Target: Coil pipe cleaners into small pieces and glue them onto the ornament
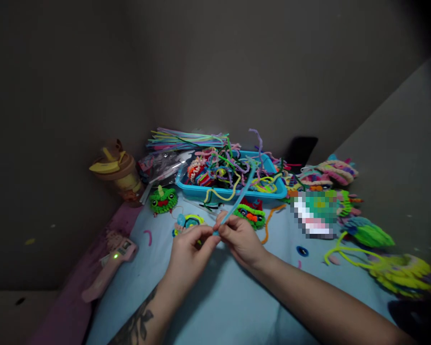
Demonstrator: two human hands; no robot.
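Two hands are in view: one left hand (188,249) and one right hand (240,239). Between them is one blue pipe cleaner (239,199). One blue tray (273,188) contains loose pipe cleaners too tangled to count. One lidded cup (120,175), one pink device (109,266) and one dark phone (301,151) are present. One green monster figure (163,200) is present.

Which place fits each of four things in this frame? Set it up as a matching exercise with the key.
Things:
1. blue pipe cleaner
2. cup with yellow lid
3. blue tray
4. pink device with green light

Places:
A. far left, beside the wall
B. pinched between left hand and right hand
C. left edge of the table, near the left forearm
D. behind the hands, full of pipe cleaners

Pairs: 1-B, 2-A, 3-D, 4-C
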